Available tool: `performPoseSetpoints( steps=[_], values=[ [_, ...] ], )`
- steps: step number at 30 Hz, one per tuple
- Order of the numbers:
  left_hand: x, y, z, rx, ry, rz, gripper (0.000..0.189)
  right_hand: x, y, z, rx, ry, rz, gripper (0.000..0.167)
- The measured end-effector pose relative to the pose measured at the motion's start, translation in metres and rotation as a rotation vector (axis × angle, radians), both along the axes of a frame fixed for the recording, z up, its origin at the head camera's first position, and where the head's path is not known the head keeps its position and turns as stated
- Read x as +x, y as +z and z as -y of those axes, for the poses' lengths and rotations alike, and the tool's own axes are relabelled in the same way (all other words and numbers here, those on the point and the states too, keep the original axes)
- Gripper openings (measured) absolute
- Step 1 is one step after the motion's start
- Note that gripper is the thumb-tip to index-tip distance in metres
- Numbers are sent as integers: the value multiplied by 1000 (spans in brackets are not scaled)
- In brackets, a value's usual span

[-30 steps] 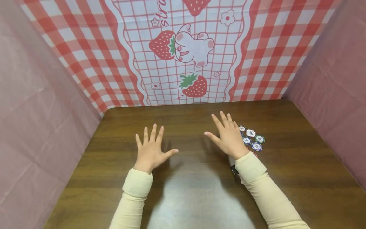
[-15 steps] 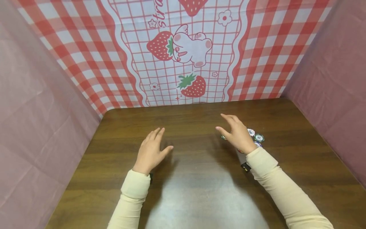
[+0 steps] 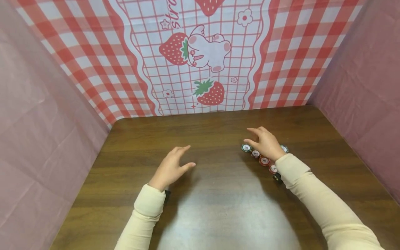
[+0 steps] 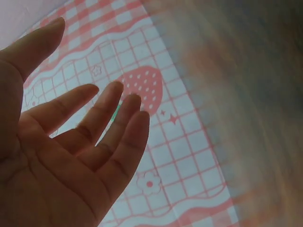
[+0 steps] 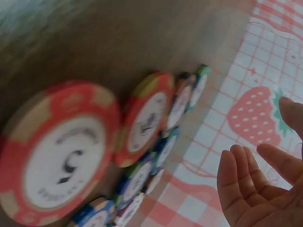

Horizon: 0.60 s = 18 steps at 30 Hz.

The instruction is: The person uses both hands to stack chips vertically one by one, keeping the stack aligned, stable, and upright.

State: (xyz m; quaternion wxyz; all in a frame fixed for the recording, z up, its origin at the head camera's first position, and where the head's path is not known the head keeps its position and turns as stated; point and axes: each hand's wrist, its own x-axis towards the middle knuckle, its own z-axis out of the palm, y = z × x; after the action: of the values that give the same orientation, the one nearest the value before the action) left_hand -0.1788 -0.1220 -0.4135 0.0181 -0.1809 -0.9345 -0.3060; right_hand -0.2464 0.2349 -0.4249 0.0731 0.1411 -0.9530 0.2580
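My right hand (image 3: 265, 143) hovers over a cluster of poker chips at the right of the table, its fingers loosely bent around nothing. A green-edged chip (image 3: 246, 148), a dark-edged chip (image 3: 255, 153) and a red-edged chip (image 3: 264, 160) show in a slanting row beside it; other chips are hidden beneath the hand. In the right wrist view a red and tan chip (image 5: 66, 156) marked 5 lies closest, with several blue and green ones behind. On the left, my left hand (image 3: 172, 167) is held above bare wood, thumb apart from relaxed fingers (image 4: 118, 127), holding nothing.
The brown wooden table (image 3: 212, 194) reflects light at its front. A red-and-white strawberry cloth (image 3: 200, 59) hangs along the back edge, and pink cloth walls (image 3: 359, 86) stand at both sides.
From spread flat, both hands have turned and their fingers have bent. The right hand has moved rightward over the chips, uncovering a row on its left side. The left hand has shifted slightly right.
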Motion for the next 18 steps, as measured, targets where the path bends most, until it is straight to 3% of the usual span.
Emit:
performPoseSetpoints(
  steps=[7,13,18],
  values=[
    [1,-9,-9,29,-112,78,63,-3,-7,-3,61,42,96,54],
    [-1,-16,-13,42,-198,151,62,-6,-11,-2,115,113,114,46],
    [-2,-22,-15,14,-257,167,61,-8,-14,-1,190,146,110,46]
  ],
)
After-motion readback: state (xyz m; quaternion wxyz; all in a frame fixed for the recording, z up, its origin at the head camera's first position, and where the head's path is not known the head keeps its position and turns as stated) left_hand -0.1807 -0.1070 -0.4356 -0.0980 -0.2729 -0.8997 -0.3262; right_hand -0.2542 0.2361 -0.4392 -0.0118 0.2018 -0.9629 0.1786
